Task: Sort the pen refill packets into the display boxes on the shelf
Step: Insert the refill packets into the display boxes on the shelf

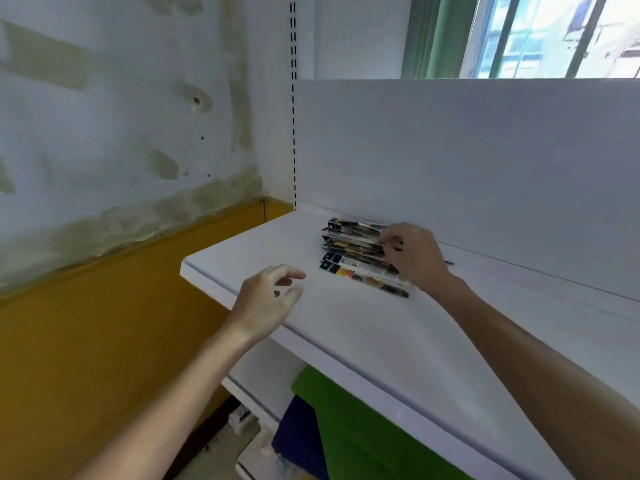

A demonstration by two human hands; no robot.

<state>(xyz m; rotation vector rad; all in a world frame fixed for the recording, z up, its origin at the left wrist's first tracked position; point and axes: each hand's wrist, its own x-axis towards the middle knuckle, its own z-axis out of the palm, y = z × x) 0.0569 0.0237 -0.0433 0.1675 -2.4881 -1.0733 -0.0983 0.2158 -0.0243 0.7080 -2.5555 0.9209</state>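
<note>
Several packets point(358, 259) flat on shelf point(363, 334), long axes left-right; right hand point(415, 258) atop, grip unclear; left hand point(268, 299) loose, empty.

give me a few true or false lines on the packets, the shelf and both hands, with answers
1. The packets lie in a pile on the white shelf, close to its back panel. True.
2. The left hand holds a packet. False: it holds nothing, fingers loosely curled, apart from the pile.
3. The right hand has its fingers curled on the pile's right end. True.
4. The packets sit inside a display box. False: they lie straight on the shelf, and no box shows.
</note>
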